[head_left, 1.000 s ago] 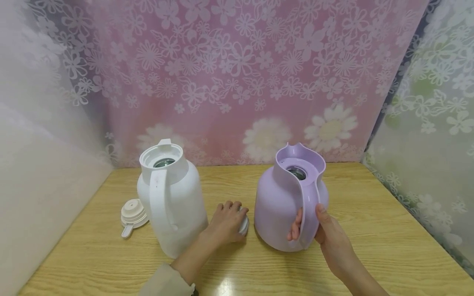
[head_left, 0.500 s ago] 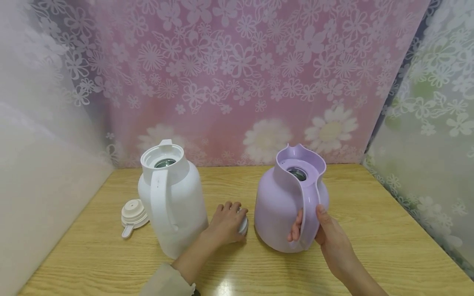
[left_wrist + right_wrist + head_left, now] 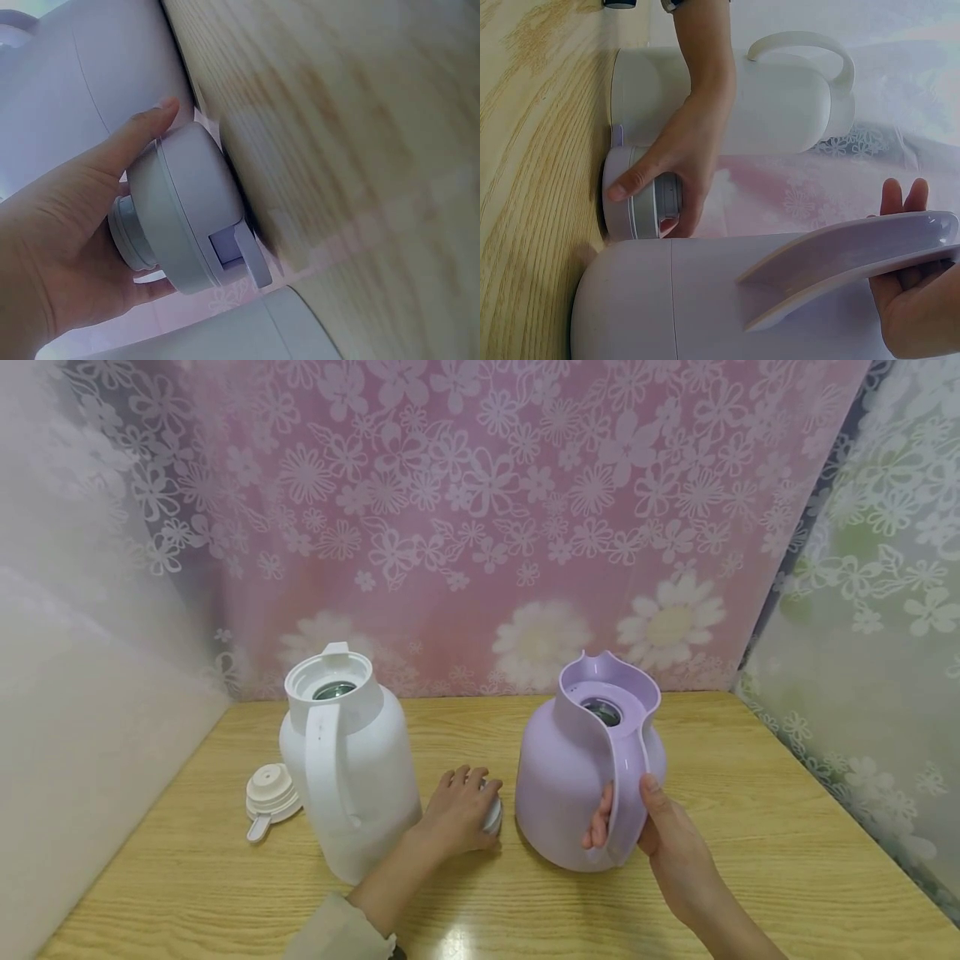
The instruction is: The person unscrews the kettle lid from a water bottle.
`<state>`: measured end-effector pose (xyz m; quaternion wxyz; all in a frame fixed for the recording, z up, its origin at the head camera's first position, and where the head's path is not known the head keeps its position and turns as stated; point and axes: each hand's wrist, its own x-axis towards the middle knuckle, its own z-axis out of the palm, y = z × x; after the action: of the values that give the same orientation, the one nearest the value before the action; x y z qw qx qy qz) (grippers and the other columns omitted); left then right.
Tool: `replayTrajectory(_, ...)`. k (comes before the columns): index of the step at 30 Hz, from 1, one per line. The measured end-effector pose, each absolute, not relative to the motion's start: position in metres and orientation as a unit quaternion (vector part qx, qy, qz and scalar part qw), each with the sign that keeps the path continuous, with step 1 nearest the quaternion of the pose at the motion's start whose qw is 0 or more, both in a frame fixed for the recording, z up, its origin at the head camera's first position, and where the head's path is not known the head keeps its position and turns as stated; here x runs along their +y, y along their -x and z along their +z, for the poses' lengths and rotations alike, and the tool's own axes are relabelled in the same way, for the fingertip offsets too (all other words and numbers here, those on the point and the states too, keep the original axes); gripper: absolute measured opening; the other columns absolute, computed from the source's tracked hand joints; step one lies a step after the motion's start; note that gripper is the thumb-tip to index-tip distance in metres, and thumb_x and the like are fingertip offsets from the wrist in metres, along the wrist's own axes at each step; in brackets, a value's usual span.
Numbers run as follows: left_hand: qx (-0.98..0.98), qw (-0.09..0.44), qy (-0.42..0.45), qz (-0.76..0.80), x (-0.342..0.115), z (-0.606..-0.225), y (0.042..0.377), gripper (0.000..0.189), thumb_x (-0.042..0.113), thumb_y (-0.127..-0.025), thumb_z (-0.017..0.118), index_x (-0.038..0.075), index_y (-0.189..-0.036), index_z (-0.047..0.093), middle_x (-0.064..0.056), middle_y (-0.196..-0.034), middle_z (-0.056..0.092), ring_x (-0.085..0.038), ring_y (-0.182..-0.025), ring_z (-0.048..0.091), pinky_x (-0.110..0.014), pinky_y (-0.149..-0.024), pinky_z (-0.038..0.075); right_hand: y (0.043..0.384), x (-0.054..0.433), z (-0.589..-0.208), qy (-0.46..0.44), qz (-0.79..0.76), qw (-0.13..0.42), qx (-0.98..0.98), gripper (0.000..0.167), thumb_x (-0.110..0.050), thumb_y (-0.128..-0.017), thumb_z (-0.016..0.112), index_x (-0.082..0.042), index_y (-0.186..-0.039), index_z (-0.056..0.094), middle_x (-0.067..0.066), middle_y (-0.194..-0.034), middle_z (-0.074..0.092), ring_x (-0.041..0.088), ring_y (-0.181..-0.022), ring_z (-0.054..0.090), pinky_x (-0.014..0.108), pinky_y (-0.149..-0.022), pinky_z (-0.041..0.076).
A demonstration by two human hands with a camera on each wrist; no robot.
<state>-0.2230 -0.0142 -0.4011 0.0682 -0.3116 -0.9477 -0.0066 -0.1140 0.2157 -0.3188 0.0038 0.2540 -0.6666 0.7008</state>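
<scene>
My right hand (image 3: 681, 856) grips the handle of a lilac thermos jug (image 3: 558, 777), which stands upright on the table with its mouth uncovered. Between that jug and a white thermos jug (image 3: 378, 768), my left hand (image 3: 456, 814) holds a round stopper lid. In the left wrist view this lid (image 3: 187, 199) is pale lilac, with a flip lever and a narrower threaded neck facing the palm. Thumb and fingers sit around its sides, and its broad face is down on the wood. From the right wrist, the same lid (image 3: 619, 202) shows beside the lilac jug's base.
Left of the white jug, whose mouth is also uncovered, a cream stopper lid (image 3: 272, 789) lies on the wood-grain table (image 3: 187, 893), its tab toward me. A pink flowered backdrop (image 3: 450, 527) rises behind the table, with pale sheets at both sides.
</scene>
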Motion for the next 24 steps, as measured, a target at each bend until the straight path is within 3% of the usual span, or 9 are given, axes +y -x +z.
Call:
replayTrajectory(14, -0.943, 0.114, 0.311, -0.027, -0.018, -0.391, 0.221, 0.072, 0.053, -0.067, 0.075, 0.013, -0.124, 0.055, -0.013, -0.125, 0.049, -0.035, -0.117, 0.043, -0.048, -0.097, 0.033, 0.115, 0.217, -0.321, -0.254, 0.71, -0.001, -0.656, 0.048, -0.024, -0.103, 0.008, -0.007, -0.095, 0.052, 0.006, -0.077, 0.061, 0.025, -0.075, 0.061, 0.031, -0.084, 0.042)
replayTrajectory(24, -0.944, 0.148, 0.296, 0.013, -0.014, -0.371, 0.214, 0.073, 0.061, -0.071, 0.066, 0.013, -0.124, 0.054, -0.012, -0.126, 0.047, -0.033, -0.118, 0.042, -0.046, -0.097, 0.033, 0.115, 0.223, -0.321, -0.276, 0.694, 0.012, -0.665, 0.049, -0.021, -0.103, 0.008, -0.006, -0.101, 0.054, 0.009, -0.083, 0.064, 0.025, -0.083, 0.062, 0.03, -0.082, 0.044)
